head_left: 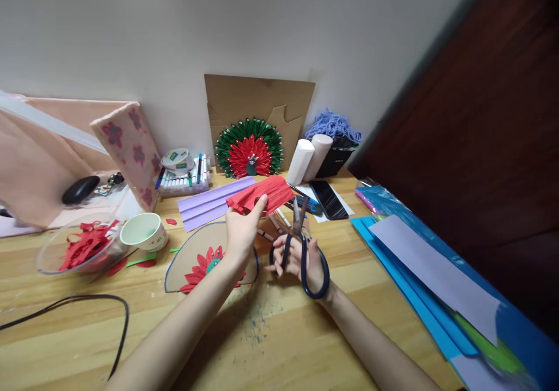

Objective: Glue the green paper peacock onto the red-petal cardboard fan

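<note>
Left hand, head view: bare left hand (243, 228), thumb pressed over a folded, wrinkled bundle of bright red crepe paper (279, 193), held raised above the wooden table (283, 344).
Right hand: bare right hand (295, 254), fingers through the loops of metal scissors with dark blue handles (300, 228); some fingers splayed, blades parted, just beside the bundle's right end.
Red crepe bundle, risk: layers could slide or fan apart if the thumb's pinch eases, leaving uneven edges.
Scissor blades, risk: a misjudged angle could bring them near the left fingertips, the bundle being short.
Half-round cardboard piece with blue rim and red petals (179, 270), risk: the left forearm, passing over it, could bend petals if lowered.
Left fingers, hidden: those beneath the bundle; their exact grip cannot be told.
Blade tips, unclear: perhaps clear of the paper, though clutter behind and slight blur make contact uncertain.
Cardboard petals, hidden: partly behind the left forearm.
Forearms, cut off: both leave at the lower edge.
</note>
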Available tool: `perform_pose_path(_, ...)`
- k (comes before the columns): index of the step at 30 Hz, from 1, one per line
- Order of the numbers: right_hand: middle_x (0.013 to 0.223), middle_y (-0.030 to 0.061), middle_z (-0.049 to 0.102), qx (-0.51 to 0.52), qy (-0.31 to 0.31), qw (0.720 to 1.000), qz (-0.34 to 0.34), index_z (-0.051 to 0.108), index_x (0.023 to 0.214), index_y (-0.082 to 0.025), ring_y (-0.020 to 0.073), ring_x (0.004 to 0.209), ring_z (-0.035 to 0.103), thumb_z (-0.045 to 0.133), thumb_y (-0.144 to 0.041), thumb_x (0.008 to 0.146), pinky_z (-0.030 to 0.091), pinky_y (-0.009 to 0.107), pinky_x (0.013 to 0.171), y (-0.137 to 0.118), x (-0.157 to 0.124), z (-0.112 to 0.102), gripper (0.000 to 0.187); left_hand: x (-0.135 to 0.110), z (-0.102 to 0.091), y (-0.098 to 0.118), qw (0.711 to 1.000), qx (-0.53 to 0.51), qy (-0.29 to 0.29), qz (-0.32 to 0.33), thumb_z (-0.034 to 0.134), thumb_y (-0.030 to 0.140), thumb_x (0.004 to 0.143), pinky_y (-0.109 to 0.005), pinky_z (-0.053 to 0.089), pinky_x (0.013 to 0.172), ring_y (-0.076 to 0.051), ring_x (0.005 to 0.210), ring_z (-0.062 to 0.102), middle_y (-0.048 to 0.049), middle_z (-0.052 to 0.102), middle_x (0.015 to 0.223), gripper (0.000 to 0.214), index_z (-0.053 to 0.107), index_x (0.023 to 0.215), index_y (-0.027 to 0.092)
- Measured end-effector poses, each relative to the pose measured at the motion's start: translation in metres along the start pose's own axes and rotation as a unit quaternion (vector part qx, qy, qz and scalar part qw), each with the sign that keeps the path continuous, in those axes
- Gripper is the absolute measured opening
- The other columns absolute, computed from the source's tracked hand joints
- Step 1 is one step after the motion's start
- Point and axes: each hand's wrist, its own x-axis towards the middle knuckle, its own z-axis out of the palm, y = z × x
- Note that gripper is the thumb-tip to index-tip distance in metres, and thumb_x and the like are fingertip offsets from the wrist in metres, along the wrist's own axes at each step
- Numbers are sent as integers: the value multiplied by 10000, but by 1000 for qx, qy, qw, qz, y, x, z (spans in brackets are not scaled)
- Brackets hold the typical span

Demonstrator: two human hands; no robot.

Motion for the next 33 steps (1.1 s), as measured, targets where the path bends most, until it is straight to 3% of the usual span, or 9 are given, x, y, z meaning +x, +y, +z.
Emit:
perform_pose_path(4,663,33,577,-60,-56,996,26,546,917,-162,183,593,604,379,-888,580,532,389,657,13,-6,1,818,-5,0,2,1000,24,3,9,723,370,667,-274,494,753,-176,788,638,-75,708,874,306,684,813,104)
perform_pose_path(10,625,37,585,-120,-36,992,4,557,913,-154,187,591,613,273,-895,613,525,357,644,16,-9,-3,848,-13,5,-1,998,55,-35,0,704,358,689,-246,468,667,-139,632,596,-27,678,693,248,659,719,116)
perform_pose_path(13,588,29,579,-116,-18,993,5,552,871,-165,185,553,606,245,-907,600,524,351,616,13,-8,-1,847,-15,6,-2,998,52,-37,7,701,341,692,-242,466,681,-145,666,607,-29,689,732,230,668,750,121)
perform_pose_path(18,504,-13,523,-82,4,996,21,504,751,-191,156,446,551,291,-938,517,524,348,572,11,-5,0,811,-15,7,-5,998,49,-33,6,715,351,673,-248,473,685,-153,672,610,-44,689,744,257,665,749,111)
perform_pose_path(24,488,-41,482,-84,7,996,10,493,792,-198,151,432,540,312,-925,535,513,327,519,16,-5,-1,792,-15,7,-9,998,32,-47,8,710,357,673,-234,463,642,-138,628,590,-22,665,694,241,645,703,127)
perform_pose_path(33,427,-74,440,-62,5,998,26,430,679,-200,96,331,447,458,-897,470,431,244,381,22,-2,-7,728,-8,3,-11,999,32,-34,14,711,364,675,-250,467,671,-140,645,590,-23,663,699,251,648,715,125)
